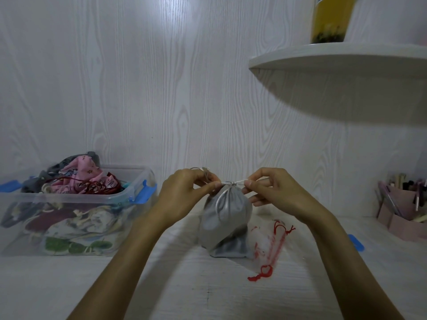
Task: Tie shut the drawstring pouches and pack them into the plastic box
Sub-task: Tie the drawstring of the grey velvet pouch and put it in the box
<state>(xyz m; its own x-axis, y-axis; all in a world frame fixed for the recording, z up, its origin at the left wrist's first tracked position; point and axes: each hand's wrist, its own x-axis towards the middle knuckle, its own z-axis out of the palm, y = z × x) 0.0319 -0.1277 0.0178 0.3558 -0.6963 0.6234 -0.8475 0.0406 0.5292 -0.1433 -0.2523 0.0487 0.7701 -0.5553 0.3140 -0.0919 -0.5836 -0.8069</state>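
A soft grey cloth drawstring pouch (225,225) stands upright on the white wood-grain tabletop (208,294), in the middle of the view. Its top is bunched shut, and a thin white cord (233,183) runs sideways across the gathered neck. The left hand (184,195) is just left of the pouch top, and its fingers (209,186) pinch one end of the cord. The right hand (275,192) is just right of the pouch top, and its fingers (250,183) pinch the other end. The cord looks tight between the two hands. Just right of the pouch, a see-through white pouch with red strings (270,248) lies flat on the tabletop. Well to the left of the grey pouch sits the clear plastic box with blue clips (76,218), heaped with colourful pouches, a pink one (80,174) on top. Far to the right of the pouch is a pink pen holder (402,211). Above it a white rounded shelf (342,58) holds a yellow drink cup (330,19).
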